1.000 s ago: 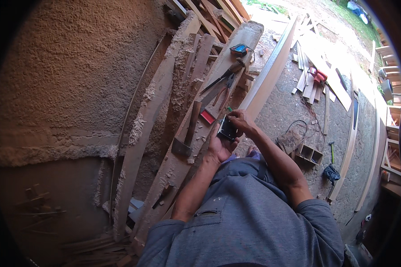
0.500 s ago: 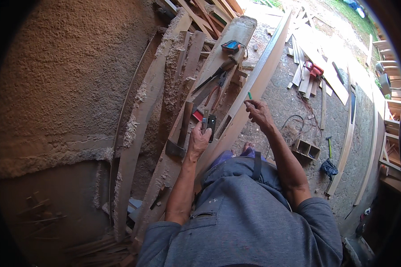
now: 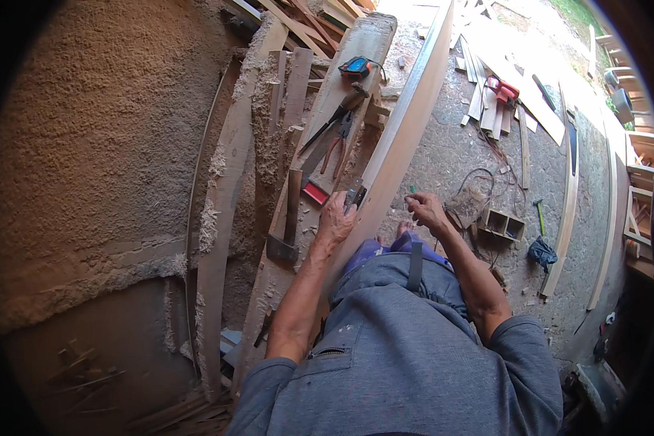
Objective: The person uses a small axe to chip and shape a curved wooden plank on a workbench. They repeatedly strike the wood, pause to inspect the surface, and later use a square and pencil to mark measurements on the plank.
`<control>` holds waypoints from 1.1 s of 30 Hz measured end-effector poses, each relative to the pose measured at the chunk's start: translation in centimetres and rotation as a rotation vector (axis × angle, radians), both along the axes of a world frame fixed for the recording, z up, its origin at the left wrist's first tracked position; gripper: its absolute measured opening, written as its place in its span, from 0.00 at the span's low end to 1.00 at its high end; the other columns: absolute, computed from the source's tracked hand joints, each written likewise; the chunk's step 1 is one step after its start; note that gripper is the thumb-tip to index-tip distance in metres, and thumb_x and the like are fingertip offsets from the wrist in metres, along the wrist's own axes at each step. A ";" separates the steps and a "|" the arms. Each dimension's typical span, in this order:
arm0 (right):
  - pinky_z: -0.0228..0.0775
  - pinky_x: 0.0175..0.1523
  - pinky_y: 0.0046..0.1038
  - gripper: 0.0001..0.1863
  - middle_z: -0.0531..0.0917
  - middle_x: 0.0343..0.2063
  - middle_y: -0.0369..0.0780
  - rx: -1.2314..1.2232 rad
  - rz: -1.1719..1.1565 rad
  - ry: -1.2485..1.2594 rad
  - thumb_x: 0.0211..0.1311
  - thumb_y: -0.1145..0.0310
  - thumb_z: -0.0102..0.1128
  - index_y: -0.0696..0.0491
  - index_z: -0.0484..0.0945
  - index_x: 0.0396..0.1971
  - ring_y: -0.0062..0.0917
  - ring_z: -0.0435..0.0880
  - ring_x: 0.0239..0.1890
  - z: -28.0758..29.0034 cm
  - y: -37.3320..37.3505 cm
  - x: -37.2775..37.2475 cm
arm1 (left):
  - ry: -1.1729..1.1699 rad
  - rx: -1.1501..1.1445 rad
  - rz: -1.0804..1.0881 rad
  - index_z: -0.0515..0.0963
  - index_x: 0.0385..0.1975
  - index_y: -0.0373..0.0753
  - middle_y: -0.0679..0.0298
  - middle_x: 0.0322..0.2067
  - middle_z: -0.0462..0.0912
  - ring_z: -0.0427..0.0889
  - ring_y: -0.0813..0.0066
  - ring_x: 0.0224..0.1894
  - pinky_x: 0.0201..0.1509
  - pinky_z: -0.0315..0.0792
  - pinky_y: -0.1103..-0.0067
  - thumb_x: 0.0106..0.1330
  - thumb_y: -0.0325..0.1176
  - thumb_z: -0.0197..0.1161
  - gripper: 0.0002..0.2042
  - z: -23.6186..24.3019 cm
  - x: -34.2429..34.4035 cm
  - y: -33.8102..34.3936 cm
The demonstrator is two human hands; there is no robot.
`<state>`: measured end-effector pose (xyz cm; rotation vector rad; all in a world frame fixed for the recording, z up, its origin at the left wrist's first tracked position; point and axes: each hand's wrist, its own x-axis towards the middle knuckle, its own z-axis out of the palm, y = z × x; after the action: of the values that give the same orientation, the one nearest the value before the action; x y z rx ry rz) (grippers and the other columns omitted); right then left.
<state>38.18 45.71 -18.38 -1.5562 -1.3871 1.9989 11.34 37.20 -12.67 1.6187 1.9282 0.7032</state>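
Note:
My left hand (image 3: pixel 334 222) grips a small dark lock case (image 3: pixel 354 195) with a metal plate, holding it against the narrow edge of a long pale wooden board (image 3: pixel 408 120). Fingers partly cover the lock, and how far it sits in the slot there cannot be seen. Right of the board, my right hand (image 3: pixel 429 211) pinches a green pencil (image 3: pixel 412 190), its tip pointing up and away from the wood. Beside my left hand lie a red block-like piece (image 3: pixel 315 192) and a wooden-handled tool with a dark, broad head (image 3: pixel 282 249).
On the rough plank at left are pliers (image 3: pixel 334 154), a hammer (image 3: pixel 350 98) and a blue-faced tape measure (image 3: pixel 356 67). A red power tool (image 3: pixel 501 90), wood strips and a hollow block (image 3: pixel 503 225) lie on the floor at right. A rough wall (image 3: pixel 123 131) stands at far left.
My left hand has brought the lock case rightward onto the board's edge, over the slot seen before. My right hand, with the pencil, has dropped lower and away from the board.

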 end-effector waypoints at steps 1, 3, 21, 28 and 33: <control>0.70 0.25 0.23 0.23 0.82 0.30 0.36 -0.004 -0.007 -0.003 0.71 0.55 0.59 0.59 0.81 0.54 0.18 0.78 0.24 -0.1 0.1 -0.1 | -0.036 -0.006 0.010 0.74 0.40 0.31 0.46 0.36 0.76 0.77 0.47 0.38 0.43 0.70 0.60 0.63 0.33 0.63 0.12 0.1 -0.1 -0.1; 0.70 0.25 0.23 0.23 0.82 0.30 0.37 -0.011 -0.019 -0.008 0.71 0.55 0.59 0.59 0.81 0.54 0.18 0.78 0.24 -0.1 0.1 -0.3 | 0.030 -0.014 -0.028 0.75 0.43 0.31 0.47 0.36 0.76 0.77 0.47 0.39 0.44 0.71 0.61 0.63 0.34 0.63 0.14 -0.5 -0.2 -0.3; 0.72 0.27 0.23 0.23 0.82 0.32 0.37 0.040 -0.182 0.116 0.75 0.52 0.53 0.57 0.80 0.54 0.18 0.79 0.25 2.3 1.5 -0.2 | -0.102 -0.148 0.153 0.71 0.63 0.38 0.48 0.56 0.81 0.80 0.50 0.59 0.61 0.73 0.66 0.75 0.47 0.58 0.24 0.2 1.4 -1.8; 0.72 0.27 0.23 0.21 0.81 0.31 0.36 -0.010 -0.129 0.085 0.75 0.54 0.54 0.56 0.80 0.52 0.18 0.78 0.24 1.2 0.3 0.4 | 0.036 0.098 0.140 0.75 0.57 0.37 0.43 0.39 0.85 0.85 0.41 0.44 0.45 0.78 0.58 0.74 0.43 0.58 0.19 -2.1 1.7 -2.3; 0.72 0.27 0.24 0.20 0.81 0.30 0.36 0.009 -0.128 0.061 0.75 0.54 0.54 0.55 0.81 0.50 0.18 0.78 0.24 0.5 -0.2 0.6 | 0.045 0.064 0.086 0.73 0.56 0.37 0.43 0.40 0.84 0.84 0.40 0.44 0.44 0.77 0.56 0.75 0.42 0.56 0.18 -2.6 1.0 -2.2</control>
<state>38.79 45.54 -17.84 -1.5260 -1.2390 1.9456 12.37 35.04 -15.31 1.6099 2.0372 0.7759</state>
